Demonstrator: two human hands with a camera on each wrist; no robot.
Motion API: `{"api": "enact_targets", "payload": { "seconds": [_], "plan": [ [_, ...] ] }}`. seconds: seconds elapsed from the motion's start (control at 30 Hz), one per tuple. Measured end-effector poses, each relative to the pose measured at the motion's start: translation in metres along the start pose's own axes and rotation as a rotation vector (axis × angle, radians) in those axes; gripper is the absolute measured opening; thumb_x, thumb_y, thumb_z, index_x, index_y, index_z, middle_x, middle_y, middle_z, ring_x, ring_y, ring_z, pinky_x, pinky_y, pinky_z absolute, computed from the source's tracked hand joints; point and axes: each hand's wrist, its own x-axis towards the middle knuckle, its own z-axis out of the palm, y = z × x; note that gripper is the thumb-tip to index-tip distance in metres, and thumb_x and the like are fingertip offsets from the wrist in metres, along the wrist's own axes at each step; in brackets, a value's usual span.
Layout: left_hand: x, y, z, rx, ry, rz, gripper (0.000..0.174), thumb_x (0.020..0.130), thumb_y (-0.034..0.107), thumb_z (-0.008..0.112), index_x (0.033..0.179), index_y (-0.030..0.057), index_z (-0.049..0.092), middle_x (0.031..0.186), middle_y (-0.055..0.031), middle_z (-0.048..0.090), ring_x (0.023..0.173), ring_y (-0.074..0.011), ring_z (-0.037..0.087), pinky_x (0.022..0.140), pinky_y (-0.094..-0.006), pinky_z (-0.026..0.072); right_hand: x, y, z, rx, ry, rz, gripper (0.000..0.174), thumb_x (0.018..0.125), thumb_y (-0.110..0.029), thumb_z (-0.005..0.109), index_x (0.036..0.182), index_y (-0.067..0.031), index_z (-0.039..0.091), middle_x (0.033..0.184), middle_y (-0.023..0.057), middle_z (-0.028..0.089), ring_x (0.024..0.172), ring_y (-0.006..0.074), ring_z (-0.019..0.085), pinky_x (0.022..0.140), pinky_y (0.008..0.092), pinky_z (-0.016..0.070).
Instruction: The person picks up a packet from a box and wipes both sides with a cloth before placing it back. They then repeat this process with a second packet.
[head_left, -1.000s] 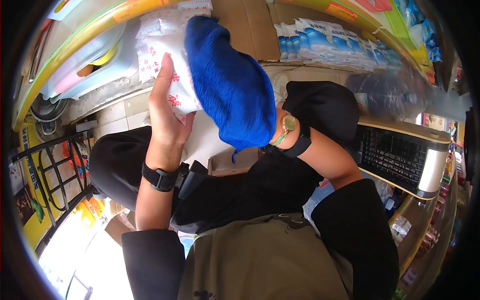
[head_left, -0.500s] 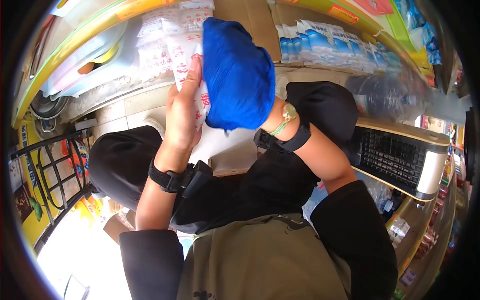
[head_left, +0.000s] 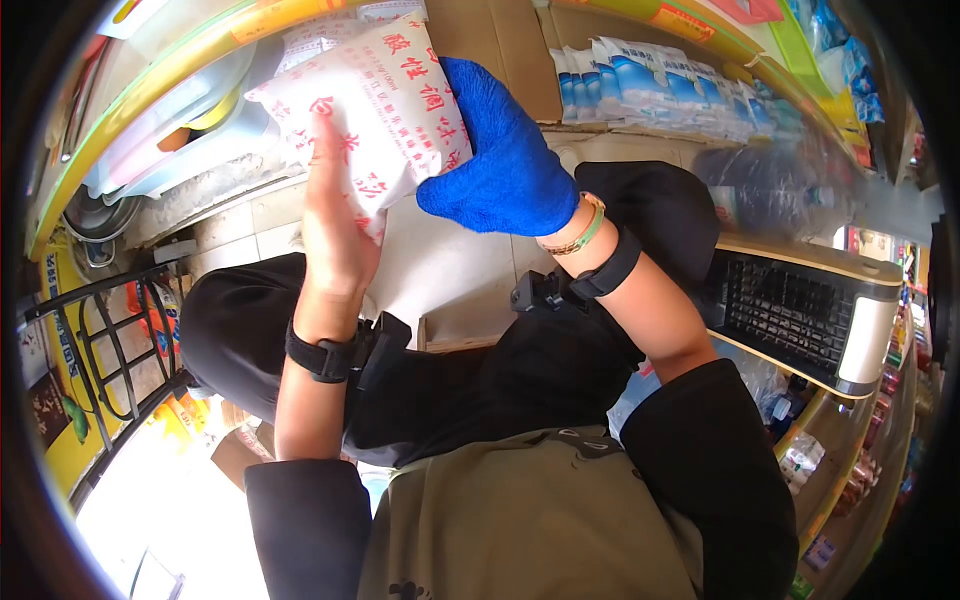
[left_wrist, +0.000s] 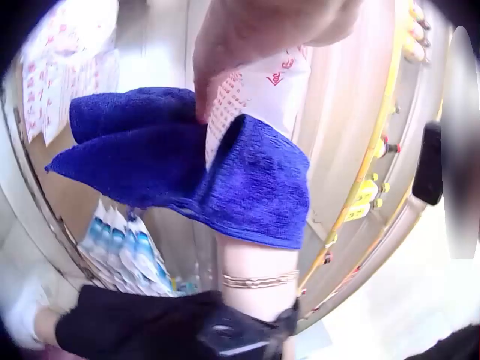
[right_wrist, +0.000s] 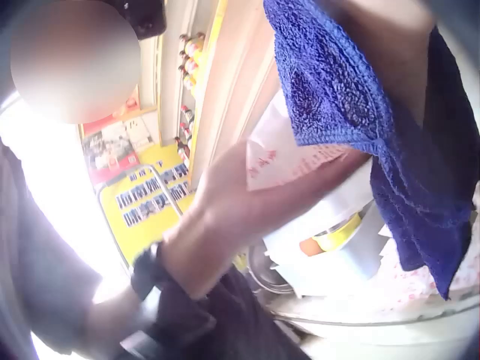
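Observation:
A white packet with red characters [head_left: 385, 110] is held up in the head view. My left hand [head_left: 337, 225] grips its left side, thumb across the front and the other fingers hidden behind. A blue cloth [head_left: 505, 170] covers my right hand, whose fingers are hidden; the covered hand pinches the packet's right edge through the cloth. In the left wrist view the cloth [left_wrist: 255, 184] folds around the packet [left_wrist: 274, 94], below my left hand [left_wrist: 274, 34]. The right wrist view shows part of my right hand [right_wrist: 397, 64] beside the cloth [right_wrist: 322, 82].
Similar white packets [head_left: 305, 45] lie at the upper left, beside clear plastic containers [head_left: 180, 135]. Blue-and-white packets [head_left: 660, 85] stand in a row at the upper right. A large plastic bottle [head_left: 775, 190] and a black-fronted appliance [head_left: 785, 310] are at the right, a black rack [head_left: 110, 350] at the left.
The packet has turned so its broad printed face shows. The cloth has swung from covering the packet's right side to its right edge, and my left hand has shifted left since the middle frame.

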Motion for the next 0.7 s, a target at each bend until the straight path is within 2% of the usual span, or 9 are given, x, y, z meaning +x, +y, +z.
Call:
{"api": "enact_targets", "payload": {
  "seconds": [0.1,0.17,0.23,0.3,0.37,0.4,0.5,0.63,0.7],
  "plan": [
    [-0.002,-0.01,-0.007,0.285,0.073,0.075,0.053,0.095,0.036,0.041,0.132,-0.0005,0.034,0.126,-0.0114,0.048,0.113,-0.0204,0.05,0.096,-0.0341,0.04,-0.006,0.011,0.005,-0.009,-0.015,0.032,0.089,0.05,-0.012,0.082,0.126,0.0001,0.038,0.114,0.0131,0.053,0.104,0.0217,0.051,0.091,0.034,0.0413],
    [-0.002,-0.016,-0.014,0.579,0.198,0.135,0.055,0.095,0.038,0.04,0.13,-0.0045,0.035,0.123,-0.0144,0.049,0.11,-0.0191,0.051,0.094,-0.0334,0.041,-0.005,0.01,0.007,-0.052,0.014,0.174,0.09,0.047,-0.016,0.084,0.124,0.0004,0.039,0.112,0.0157,0.054,0.102,0.0269,0.053,0.09,0.0354,0.042],
    [0.0,-0.005,-0.021,0.49,0.134,0.015,0.062,0.093,0.036,0.048,0.132,-0.0082,0.031,0.127,-0.0148,0.044,0.112,-0.0178,0.046,0.095,-0.0284,0.036,-0.005,0.01,0.002,-0.563,-0.051,0.019,0.094,0.043,-0.025,0.086,0.121,0.0011,0.041,0.112,0.019,0.054,0.102,0.0339,0.053,0.09,0.0368,0.0422],
    [-0.002,0.001,-0.012,0.464,0.068,0.056,0.058,0.093,0.037,0.047,0.129,-0.0074,0.034,0.123,-0.0154,0.047,0.11,-0.0167,0.048,0.091,-0.0296,0.0393,-0.004,0.01,-0.008,-0.594,-0.074,-0.038,0.095,0.043,-0.032,0.084,0.122,0.002,0.042,0.114,0.0223,0.052,0.104,0.039,0.05,0.092,0.0387,0.0408],
    [-0.005,0.005,-0.009,0.422,-0.034,-0.043,0.056,0.094,0.039,0.044,0.127,-0.0057,0.038,0.122,-0.015,0.048,0.108,-0.0156,0.049,0.088,-0.0311,0.0412,-0.006,0.016,-0.016,-0.876,0.105,-0.27,0.096,0.046,-0.035,0.082,0.125,0.0023,0.042,0.117,0.0224,0.052,0.105,0.0382,0.051,0.094,0.0397,0.0392],
    [-0.004,0.002,-0.009,0.426,-0.069,-0.024,0.057,0.094,0.04,0.04,0.129,-0.0039,0.036,0.124,-0.0164,0.047,0.105,-0.0172,0.053,0.087,-0.0317,0.0431,0.001,0.06,-0.028,-0.873,0.217,-0.53,0.091,0.054,-0.037,0.078,0.127,0.002,0.041,0.121,0.022,0.05,0.108,0.0371,0.05,0.096,0.0399,0.0374],
    [-0.005,-0.006,0.009,0.169,-0.079,-0.056,0.058,0.094,0.04,0.039,0.132,-0.0032,0.032,0.127,-0.0163,0.046,0.105,-0.0196,0.055,0.088,-0.0322,0.0439,-0.002,0.043,-0.043,-1.0,0.177,-0.5,0.081,0.06,-0.035,0.073,0.126,0.0023,0.043,0.123,0.0209,0.049,0.111,0.0358,0.049,0.097,0.0393,0.0367],
    [0.002,-0.01,-0.01,0.339,-0.081,-0.15,0.064,0.093,0.045,0.038,0.137,-0.0005,0.024,0.135,-0.0127,0.04,0.117,-0.023,0.047,0.096,-0.0405,0.0393,0.005,0.041,-0.047,-1.17,0.334,-0.599,0.064,0.068,-0.025,0.068,0.123,0.0016,0.047,0.123,0.0191,0.051,0.111,0.0334,0.05,0.097,0.0388,0.0373],
    [-0.001,-0.011,-0.001,0.25,-0.116,-0.146,0.067,0.092,0.049,0.038,0.137,0.001,0.023,0.135,-0.012,0.039,0.118,-0.0234,0.047,0.096,-0.0422,0.0387,-0.002,0.021,-0.042,-0.988,0.251,-0.579,0.061,0.069,-0.021,0.066,0.123,0.0004,0.048,0.121,0.0182,0.052,0.109,0.0314,0.052,0.095,0.0373,0.0394]
  ]
}}
